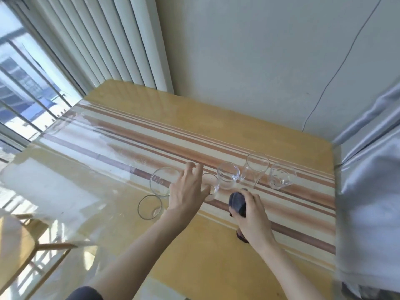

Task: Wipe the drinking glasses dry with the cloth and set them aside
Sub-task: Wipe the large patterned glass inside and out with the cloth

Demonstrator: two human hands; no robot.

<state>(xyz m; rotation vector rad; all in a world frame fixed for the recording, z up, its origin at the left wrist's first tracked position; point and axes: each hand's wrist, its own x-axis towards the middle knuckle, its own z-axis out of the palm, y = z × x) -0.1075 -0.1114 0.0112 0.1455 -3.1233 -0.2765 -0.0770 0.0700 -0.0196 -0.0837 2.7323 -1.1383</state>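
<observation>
Several clear drinking glasses stand in a loose row on the striped table (249, 267). My left hand (188, 189) hovers with straight, spread fingers among them, its thumb next to a small glass (213, 187). Left of that hand are a wide glass (161, 180) and a low glass (150, 207). To its right stand a short glass (228, 175), a tall glass (256, 169) and another short glass (281, 176). My right hand (251, 213) grips a bunched dark blue cloth (237, 203) just in front of the row.
A clear sheet covers the table top. A wooden chair (26, 250) stands at the lower left by the window (26, 83). Grey shiny fabric (368, 191) drapes along the table's right edge. White curtains and a wall with a thin cable lie behind.
</observation>
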